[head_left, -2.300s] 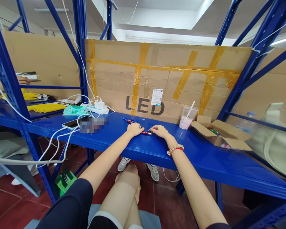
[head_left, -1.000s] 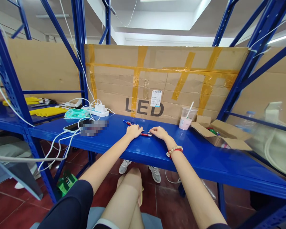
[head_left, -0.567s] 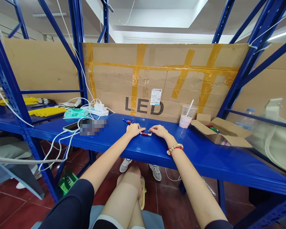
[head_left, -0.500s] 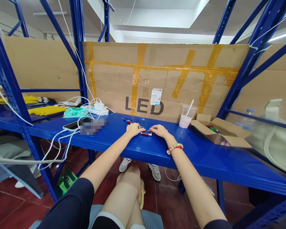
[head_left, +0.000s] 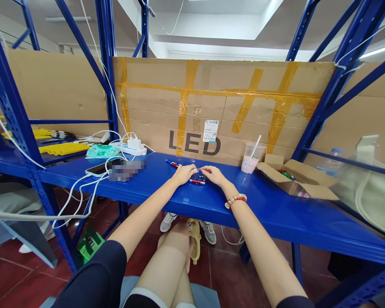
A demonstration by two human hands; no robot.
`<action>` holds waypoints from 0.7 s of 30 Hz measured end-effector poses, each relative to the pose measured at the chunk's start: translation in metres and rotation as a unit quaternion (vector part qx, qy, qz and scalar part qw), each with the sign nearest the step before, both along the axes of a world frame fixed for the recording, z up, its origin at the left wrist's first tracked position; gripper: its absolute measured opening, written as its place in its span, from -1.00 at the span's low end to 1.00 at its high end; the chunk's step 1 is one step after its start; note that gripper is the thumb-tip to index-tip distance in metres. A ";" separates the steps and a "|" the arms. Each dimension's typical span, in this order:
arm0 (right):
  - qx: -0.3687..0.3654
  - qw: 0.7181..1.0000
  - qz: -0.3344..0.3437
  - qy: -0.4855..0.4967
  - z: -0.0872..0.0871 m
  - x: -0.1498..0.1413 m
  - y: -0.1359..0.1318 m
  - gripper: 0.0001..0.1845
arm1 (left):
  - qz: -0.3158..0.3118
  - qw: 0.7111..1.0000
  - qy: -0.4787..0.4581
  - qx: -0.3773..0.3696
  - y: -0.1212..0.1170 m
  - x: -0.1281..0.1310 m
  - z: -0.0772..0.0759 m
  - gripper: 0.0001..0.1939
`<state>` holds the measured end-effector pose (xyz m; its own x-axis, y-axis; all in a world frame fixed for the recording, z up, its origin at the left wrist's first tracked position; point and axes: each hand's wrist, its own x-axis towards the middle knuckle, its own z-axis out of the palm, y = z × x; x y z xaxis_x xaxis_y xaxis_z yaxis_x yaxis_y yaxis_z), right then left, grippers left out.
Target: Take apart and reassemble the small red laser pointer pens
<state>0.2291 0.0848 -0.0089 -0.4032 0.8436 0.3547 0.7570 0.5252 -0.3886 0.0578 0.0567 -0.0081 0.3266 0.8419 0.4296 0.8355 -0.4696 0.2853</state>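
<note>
Clog (head_left: 196,248) has emerged over floor (head_left: 226,276); left hand (head_left: 183,174) and right hand (head_left: 214,176) pinch an indistinct item (head_left: 198,170) above blue tabletop (head_left: 157,181).

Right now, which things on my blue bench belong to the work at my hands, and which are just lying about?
Apparently in the work:
- red pen-like piece near left hand and right hand
- small part between them, unclear
- blue-and-red piece beyond the left hand

Apparently lying about:
- phone
- teal packet
- white power strip
- cup with straw
- open carton, though its contents may belong
</note>
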 end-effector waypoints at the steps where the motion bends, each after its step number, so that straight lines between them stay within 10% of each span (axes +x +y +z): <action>1: 0.012 1.000 0.010 0.006 0.000 -0.001 0.000 -0.74 | -0.005 1.000 -0.001 0.002 -0.001 0.000 0.000 -0.72; 21: 0.032 0.996 0.066 0.046 0.002 -0.003 -0.008 -0.72 | -0.064 0.996 -0.065 0.012 -0.012 0.000 0.002 -0.69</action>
<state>0.2258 0.0765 -0.0071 -0.4718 0.7600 0.4471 0.6424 0.6436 -0.4161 0.0576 0.0449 -0.0064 0.3717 0.7853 0.4951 0.7250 -0.5787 0.3736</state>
